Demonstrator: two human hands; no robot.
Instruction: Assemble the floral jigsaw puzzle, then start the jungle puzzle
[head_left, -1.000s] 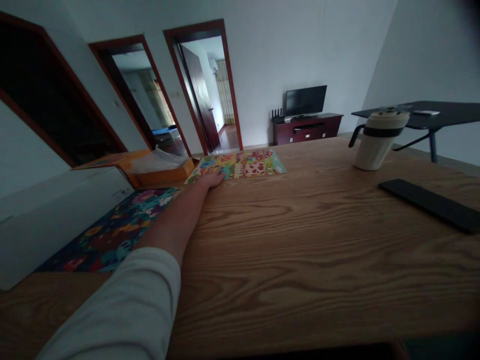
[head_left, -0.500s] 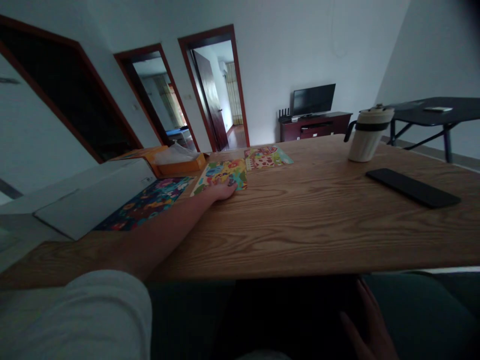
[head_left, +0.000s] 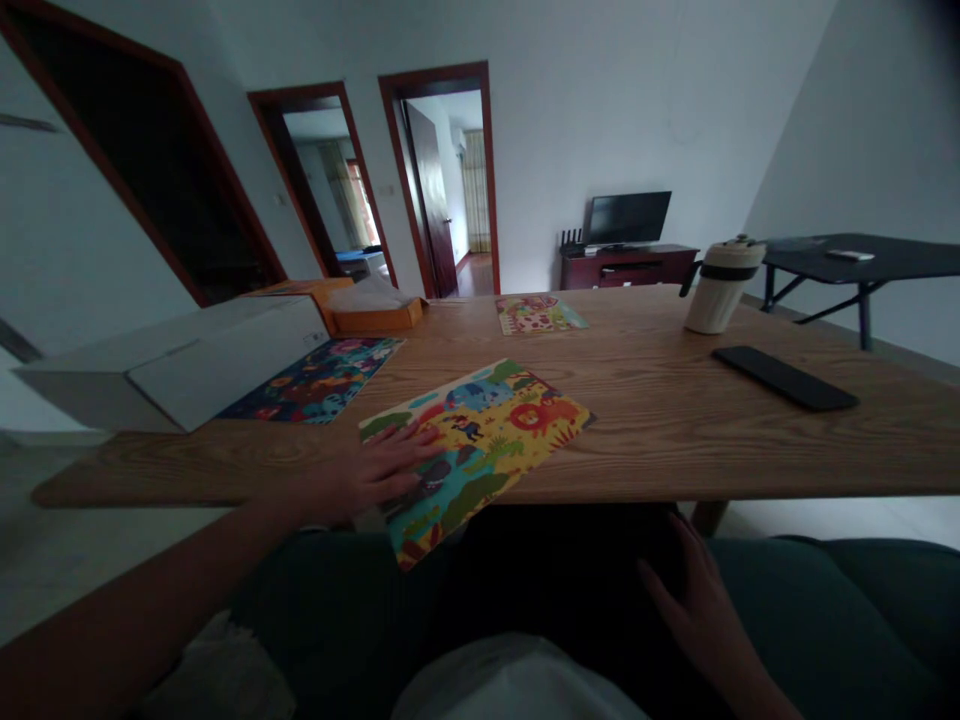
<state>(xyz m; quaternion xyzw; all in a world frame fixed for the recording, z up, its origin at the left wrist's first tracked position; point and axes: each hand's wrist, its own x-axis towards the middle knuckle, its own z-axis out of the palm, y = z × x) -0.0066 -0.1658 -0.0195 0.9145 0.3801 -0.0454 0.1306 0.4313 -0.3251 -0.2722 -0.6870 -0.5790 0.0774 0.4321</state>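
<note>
The left hand [head_left: 367,472] lies flat and open, fingers spread, on the left end of a jungle-print board [head_left: 487,430]. The board's long axis slants across the surface [head_left: 660,400], one corner overhanging its near edge. The right hand [head_left: 694,600], open and empty, sits below that edge, farther away.

Dim indoor light, soft daylight from far curtained window [head_left: 476,190], fisheye bending at edges
</note>
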